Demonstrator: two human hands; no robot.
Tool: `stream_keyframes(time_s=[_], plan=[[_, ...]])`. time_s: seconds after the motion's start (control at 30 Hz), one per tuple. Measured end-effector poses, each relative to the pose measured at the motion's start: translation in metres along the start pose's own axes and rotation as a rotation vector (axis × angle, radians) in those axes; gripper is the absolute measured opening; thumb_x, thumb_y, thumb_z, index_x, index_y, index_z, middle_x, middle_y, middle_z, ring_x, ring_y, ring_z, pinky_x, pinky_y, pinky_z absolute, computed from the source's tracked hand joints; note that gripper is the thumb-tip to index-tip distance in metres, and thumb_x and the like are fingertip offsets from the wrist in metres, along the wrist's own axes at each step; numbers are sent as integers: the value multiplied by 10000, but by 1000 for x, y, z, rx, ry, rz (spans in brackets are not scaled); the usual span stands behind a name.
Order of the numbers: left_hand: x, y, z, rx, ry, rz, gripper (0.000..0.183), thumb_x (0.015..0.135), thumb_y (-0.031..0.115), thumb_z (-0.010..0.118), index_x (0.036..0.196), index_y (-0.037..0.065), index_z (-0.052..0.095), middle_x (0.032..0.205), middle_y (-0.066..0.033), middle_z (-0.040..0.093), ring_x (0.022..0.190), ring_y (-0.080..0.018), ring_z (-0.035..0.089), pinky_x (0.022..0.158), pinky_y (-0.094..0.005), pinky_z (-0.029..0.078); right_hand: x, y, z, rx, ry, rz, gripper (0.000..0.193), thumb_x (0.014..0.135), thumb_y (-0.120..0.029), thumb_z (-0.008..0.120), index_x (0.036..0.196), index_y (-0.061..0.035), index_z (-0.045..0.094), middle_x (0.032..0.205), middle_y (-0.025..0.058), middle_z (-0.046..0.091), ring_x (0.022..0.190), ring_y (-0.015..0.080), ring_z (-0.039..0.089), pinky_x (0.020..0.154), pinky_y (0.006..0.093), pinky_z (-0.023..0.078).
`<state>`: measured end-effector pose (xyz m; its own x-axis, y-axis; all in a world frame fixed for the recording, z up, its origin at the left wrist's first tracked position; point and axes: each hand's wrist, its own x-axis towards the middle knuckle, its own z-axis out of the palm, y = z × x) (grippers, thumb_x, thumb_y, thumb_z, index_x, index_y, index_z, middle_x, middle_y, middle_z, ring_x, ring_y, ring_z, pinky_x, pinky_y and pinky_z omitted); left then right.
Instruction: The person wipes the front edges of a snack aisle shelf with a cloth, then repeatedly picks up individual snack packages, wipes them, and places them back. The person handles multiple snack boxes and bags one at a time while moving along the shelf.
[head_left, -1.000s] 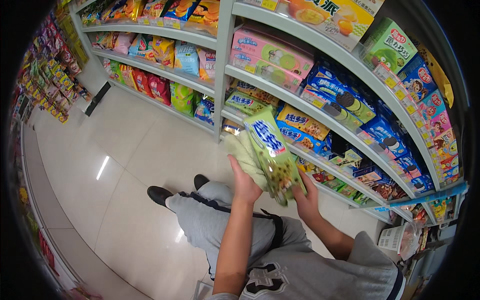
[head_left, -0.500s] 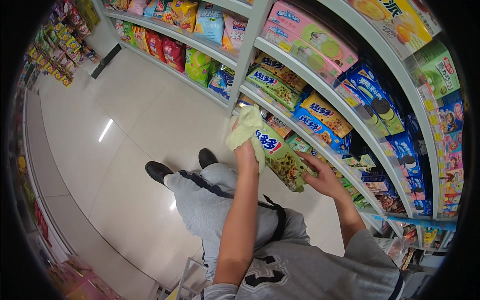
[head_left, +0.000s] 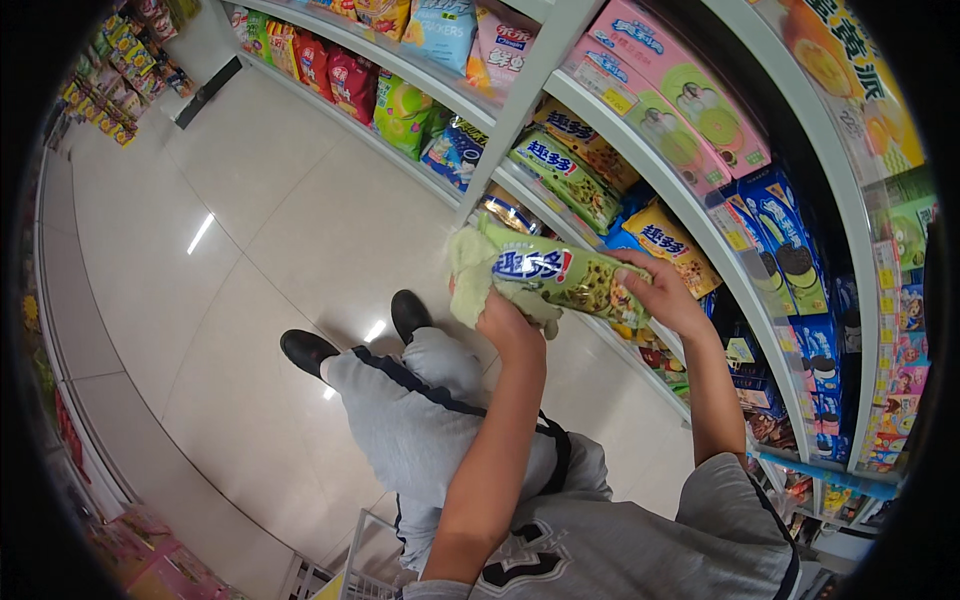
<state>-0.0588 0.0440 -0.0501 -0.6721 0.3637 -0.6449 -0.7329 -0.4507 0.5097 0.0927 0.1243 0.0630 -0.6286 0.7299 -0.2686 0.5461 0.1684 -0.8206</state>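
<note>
A green cookie packet (head_left: 590,282) with cookies pictured on it is held in front of the shelf, lying nearly level. Around its left end is a pale green cloth (head_left: 470,275), bunched in my left hand (head_left: 508,318), whose fingers are closed and partly hidden by the fabric. My right hand (head_left: 662,290) grips the packet's right end, thumb on the front face. Just beyond, a similar green cookie packet (head_left: 568,180) and a yellow cookie packet (head_left: 668,240) stand on the shelf.
Shelves of packaged snacks curve along the right, with pink boxes (head_left: 670,95) and dark blue cookie boxes (head_left: 780,240). Bags of snacks (head_left: 400,110) fill the far lower shelf. A shelf post (head_left: 520,95) rises behind the packet. A wire basket (head_left: 365,560) is beside my legs on the tiled floor.
The held cookie packet has turned from a steep slant to nearly level, its right end rising. My right hand has moved up with it, and the cloth still wraps the left end.
</note>
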Motion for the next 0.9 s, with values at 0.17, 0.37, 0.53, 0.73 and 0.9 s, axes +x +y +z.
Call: stream_keyframes(time_s=[0.17, 0.37, 0.53, 0.73, 0.9], plan=[[2, 6, -2, 18, 18, 61, 263, 908, 152, 446, 1144, 57, 512, 1036, -72, 583, 896, -227, 611, 697, -368, 520, 15, 21, -7, -129, 368, 34, 352, 939, -215, 508, 1204, 12, 549, 1065, 105, 630, 983, 151, 552, 891, 273, 411], [-13, 9, 3, -24, -7, -190, 220, 912, 175, 455, 1104, 100, 530, 1027, -65, 598, 964, -257, 613, 688, -485, 501, 48, 56, -11, -130, 494, 23, 403, 933, -252, 520, 1218, 32, 531, 1113, 164, 617, 1034, 186, 554, 928, 287, 395], [-14, 5, 1, 3, 16, -242, 188, 912, 181, 470, 1064, 88, 531, 995, -74, 588, 915, -254, 618, 658, -471, 522, 111, 70, -42, -575, 513, 28, 463, 911, -320, 533, 1263, -21, 510, 1272, 200, 522, 1211, 283, 470, 1010, 339, 349], [-15, -2, 4, 0, 44, -173, 213, 912, 176, 493, 1099, 76, 507, 989, -71, 557, 850, -228, 611, 600, -413, 544, 159, 88, -65, -1152, 361, 36, 577, 849, -350, 530, 1335, -58, 418, 1342, 193, 453, 1246, 348, 421, 1035, 384, 340], [-20, -2, 7, 27, 48, -177, 279, 911, 169, 506, 1178, 97, 472, 1050, -59, 539, 876, -216, 605, 608, -388, 548, 176, 92, -38, -641, 131, -77, 715, 785, -270, 648, 1368, 1, 335, 1349, 246, 417, 1261, 344, 403, 1053, 364, 314]])
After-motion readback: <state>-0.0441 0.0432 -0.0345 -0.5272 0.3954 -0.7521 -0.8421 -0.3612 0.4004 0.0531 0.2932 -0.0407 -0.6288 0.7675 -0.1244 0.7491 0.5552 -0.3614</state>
